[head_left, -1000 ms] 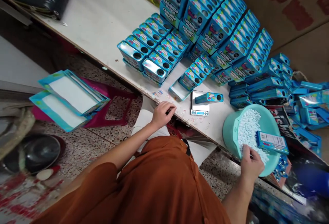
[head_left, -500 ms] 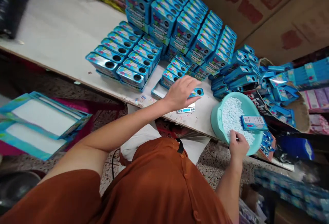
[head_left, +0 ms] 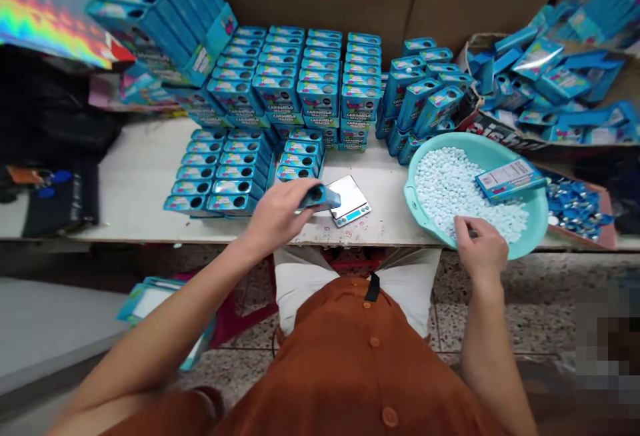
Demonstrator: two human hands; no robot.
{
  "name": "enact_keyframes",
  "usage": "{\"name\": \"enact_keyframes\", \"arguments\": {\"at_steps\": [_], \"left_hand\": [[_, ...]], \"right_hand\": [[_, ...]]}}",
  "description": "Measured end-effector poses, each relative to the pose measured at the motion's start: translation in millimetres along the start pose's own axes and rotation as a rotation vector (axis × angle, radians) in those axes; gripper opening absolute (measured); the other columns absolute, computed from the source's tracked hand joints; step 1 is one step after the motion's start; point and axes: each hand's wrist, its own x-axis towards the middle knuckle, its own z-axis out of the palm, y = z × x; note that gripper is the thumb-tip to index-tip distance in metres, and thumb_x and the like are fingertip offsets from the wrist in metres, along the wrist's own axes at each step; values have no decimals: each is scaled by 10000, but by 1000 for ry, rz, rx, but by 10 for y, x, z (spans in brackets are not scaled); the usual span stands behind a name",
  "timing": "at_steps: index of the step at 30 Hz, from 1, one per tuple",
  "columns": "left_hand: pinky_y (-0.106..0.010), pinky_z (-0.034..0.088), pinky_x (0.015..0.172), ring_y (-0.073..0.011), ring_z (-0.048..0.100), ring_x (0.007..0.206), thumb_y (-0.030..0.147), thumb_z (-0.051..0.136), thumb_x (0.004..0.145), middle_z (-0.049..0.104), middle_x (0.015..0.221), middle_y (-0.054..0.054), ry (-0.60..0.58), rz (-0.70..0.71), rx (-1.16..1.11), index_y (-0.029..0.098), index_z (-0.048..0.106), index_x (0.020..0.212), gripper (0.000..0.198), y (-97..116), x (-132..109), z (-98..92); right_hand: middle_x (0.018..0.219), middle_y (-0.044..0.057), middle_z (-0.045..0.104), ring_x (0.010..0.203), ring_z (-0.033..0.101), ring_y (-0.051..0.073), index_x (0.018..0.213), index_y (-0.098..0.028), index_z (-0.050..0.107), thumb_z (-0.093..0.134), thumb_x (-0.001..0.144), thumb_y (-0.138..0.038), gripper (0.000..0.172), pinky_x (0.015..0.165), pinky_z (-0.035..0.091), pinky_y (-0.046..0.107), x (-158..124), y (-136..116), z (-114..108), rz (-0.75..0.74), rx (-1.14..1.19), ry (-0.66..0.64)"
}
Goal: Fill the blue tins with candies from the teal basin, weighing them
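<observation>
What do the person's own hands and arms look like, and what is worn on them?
The left hand and the right hand are bare, without gloves, and no ring or watch shows. The forearms are bare too. A rust-orange sleeve shows near the left elbow, from a top with round matching buttons.

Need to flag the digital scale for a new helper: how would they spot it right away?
On the white bench top, find the mint-green basin heaped with white candies. Just left of it, beside the left hand holding a blue tin, lies a small digital scale. It alone is flat and silver, with a blue display.
</observation>
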Motion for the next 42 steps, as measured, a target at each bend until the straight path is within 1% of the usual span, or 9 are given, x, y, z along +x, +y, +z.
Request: {"name": "enact_keyframes", "arguments": {"at_steps": [2,4,11,21,28,31,34,37,42], "left_hand": [[-433,452,963,-290,584,1133,291,569,846,629,1232,-65,18,-31,42,258,521,1284,442,-145,-107,-180],[-440,461,968,-293,597,1112,307,576,839,639,1209,-63,10,-43,82,263,548,1262,427,-295,-145,-256],[-405,501,945,-270,620,1096,317,559,853,654,1198,-78,-102,16,97,251,557,1250,403,-639,-70,-52],[-401,522,908,-271,632,1065,325,536,874,666,1165,-81,-143,98,177,270,551,1249,379,-654,5,-141],[-436,475,1003,-277,569,1185,274,508,889,636,1210,-83,-217,169,200,274,530,1275,387,-717,32,56],[-475,421,1053,-304,460,1314,280,524,885,565,1306,-120,-147,168,253,278,535,1283,398,-739,-9,136],[-546,314,1103,-338,343,1399,316,566,871,439,1454,-136,-60,131,327,294,443,1380,524,-749,-66,200],[-564,205,1149,-350,249,1443,438,594,851,333,1528,-164,22,96,335,235,273,1483,738,-774,-72,283],[-567,146,1164,-345,265,1436,612,435,885,326,1529,-180,-119,110,370,154,171,1515,822,-815,50,315]], "right_hand": [[907,76,723,812,601,203,855,-195,732,485,890,-412,331,702,378,288,-1,-6,8,8,7,5],[908,73,721,824,607,204,852,-196,734,493,891,-408,324,686,370,287,-3,-11,14,19,9,13],[912,53,724,820,609,192,855,-211,735,512,886,-373,277,642,344,277,-25,-35,18,38,3,17],[871,24,713,820,604,174,807,-224,709,525,876,-363,241,619,318,271,-29,-56,25,61,3,19],[861,35,706,805,604,184,809,-219,712,522,876,-379,257,601,309,277,-30,-49,40,58,-14,31],[853,43,703,806,601,187,811,-216,716,510,880,-385,275,602,314,278,-30,-50,40,53,1,27],[856,34,706,811,602,182,802,-218,712,514,881,-382,268,601,310,276,-27,-56,35,58,2,24],[861,27,707,807,601,175,800,-220,707,528,879,-373,248,605,312,272,-23,-62,32,67,-5,17],[885,26,708,825,610,173,818,-224,708,526,887,-371,244,620,339,270,-29,-66,30,63,-15,7]]}}
